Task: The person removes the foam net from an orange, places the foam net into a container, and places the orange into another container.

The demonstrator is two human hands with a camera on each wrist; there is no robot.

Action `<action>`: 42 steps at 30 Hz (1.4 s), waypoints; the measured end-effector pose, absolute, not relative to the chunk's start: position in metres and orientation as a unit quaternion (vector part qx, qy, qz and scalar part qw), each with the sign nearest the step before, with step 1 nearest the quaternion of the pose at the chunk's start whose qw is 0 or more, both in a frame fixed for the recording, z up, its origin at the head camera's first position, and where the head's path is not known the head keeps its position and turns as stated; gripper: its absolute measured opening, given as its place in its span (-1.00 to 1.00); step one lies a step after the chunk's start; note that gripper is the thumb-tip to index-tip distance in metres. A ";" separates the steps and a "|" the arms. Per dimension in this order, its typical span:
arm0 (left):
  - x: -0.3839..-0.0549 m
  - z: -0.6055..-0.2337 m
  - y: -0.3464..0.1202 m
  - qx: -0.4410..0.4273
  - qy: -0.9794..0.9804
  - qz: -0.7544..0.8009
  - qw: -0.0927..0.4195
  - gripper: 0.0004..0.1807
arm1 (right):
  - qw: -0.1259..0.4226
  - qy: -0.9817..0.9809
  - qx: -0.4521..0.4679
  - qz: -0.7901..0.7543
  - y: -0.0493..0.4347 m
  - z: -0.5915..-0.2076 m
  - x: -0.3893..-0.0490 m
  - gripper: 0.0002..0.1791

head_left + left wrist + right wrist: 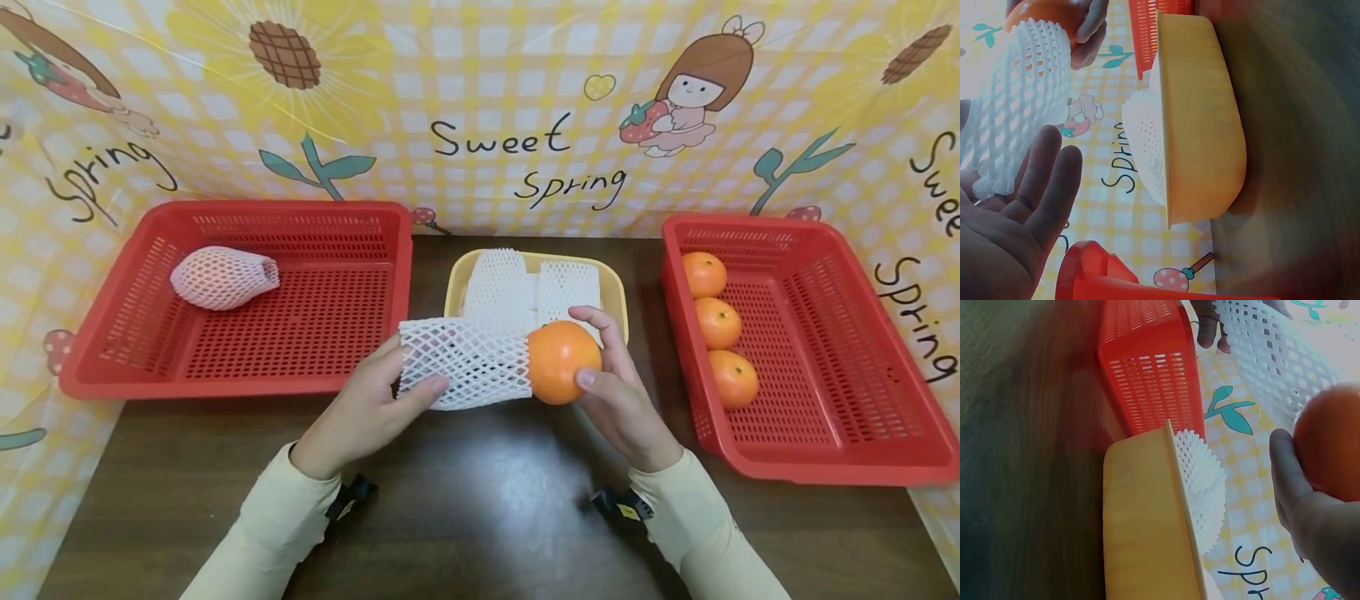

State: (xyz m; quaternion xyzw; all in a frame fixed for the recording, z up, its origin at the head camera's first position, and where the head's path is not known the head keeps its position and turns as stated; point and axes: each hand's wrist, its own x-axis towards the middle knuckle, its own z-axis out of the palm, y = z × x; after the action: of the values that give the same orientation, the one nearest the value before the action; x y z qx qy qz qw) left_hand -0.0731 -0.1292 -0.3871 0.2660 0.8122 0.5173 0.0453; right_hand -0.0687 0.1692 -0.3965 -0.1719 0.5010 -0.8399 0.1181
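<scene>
Above the table's middle, my left hand (pixel 367 408) holds a white foam net sleeve (pixel 465 364), its thumb across the near side. My right hand (pixel 624 392) grips an orange (pixel 564 362) between thumb and fingers. The orange's left side sits at the mouth of the sleeve, and most of the fruit is outside it. In the left wrist view, the sleeve (pixel 1019 94) hangs between thumb and fingers, with the orange (pixel 1054 15) at its far end. From the right wrist, the orange (pixel 1332 444) touches the open sleeve edge.
Behind the hands stands a yellow tray (pixel 621 308) with more white foam sleeves (pixel 570 287). A red basket (pixel 300 379) at left contains one netted fruit (pixel 221 277). Another red basket (pixel 832 467) at right has three oranges (pixel 732 379) along its left wall.
</scene>
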 end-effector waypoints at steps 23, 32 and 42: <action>-0.074 -0.391 -0.135 0.243 0.811 0.530 0.052 -0.65 | 0.058 0.631 -0.185 -0.751 0.181 -0.381 -0.063 -0.40; -0.074 -0.391 -0.135 0.238 0.814 0.527 0.050 -0.66 | 0.042 0.671 -0.191 -0.715 0.196 -0.357 -0.050 -0.39; -0.079 -0.387 -0.136 0.249 0.818 0.517 0.031 -0.68 | 0.026 0.754 -0.180 -0.631 0.229 -0.320 -0.046 -0.10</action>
State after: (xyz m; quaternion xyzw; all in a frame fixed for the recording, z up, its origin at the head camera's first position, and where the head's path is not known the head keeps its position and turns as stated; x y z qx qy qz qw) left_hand -0.0791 -0.1364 -0.3870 0.2492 0.8181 0.5173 0.0308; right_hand -0.0461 0.2287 -0.3201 -0.1800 0.7541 -0.6311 0.0260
